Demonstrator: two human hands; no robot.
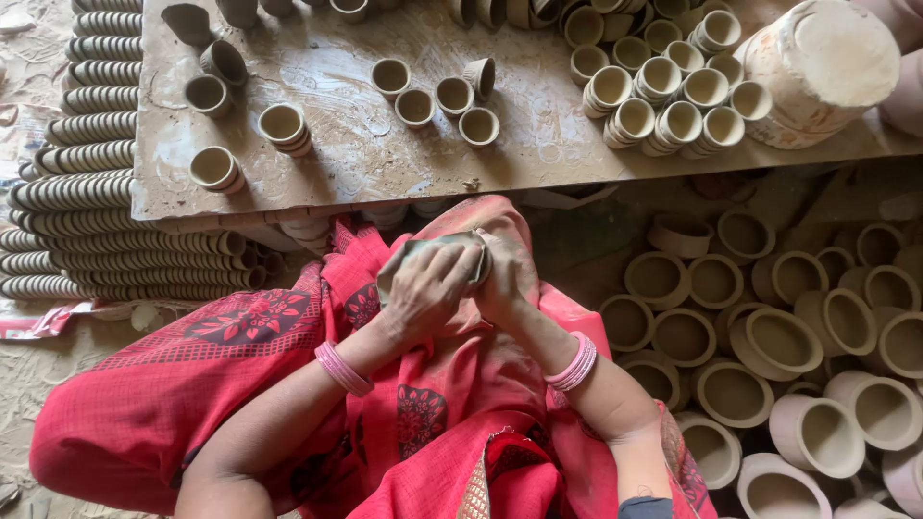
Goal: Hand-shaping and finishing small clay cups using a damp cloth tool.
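Note:
Both my hands meet over my lap, just below the edge of a low wooden board [346,183]. My left hand [423,293] is wrapped around a small grey clay cup [423,250], covering most of it. My right hand [508,279] presses against the cup's right side, fingers curled on its rim. Pink bangles sit on both wrists. Red patterned cloth [240,375] covers my lap beneath the hands.
Small clay cups [452,94] stand loose and in stacks [663,96] on the board. A large pale pot [822,67] lies at its right end. Rows of stacked cups [87,202] fill the left floor; wider clay pots [779,336] crowd the right.

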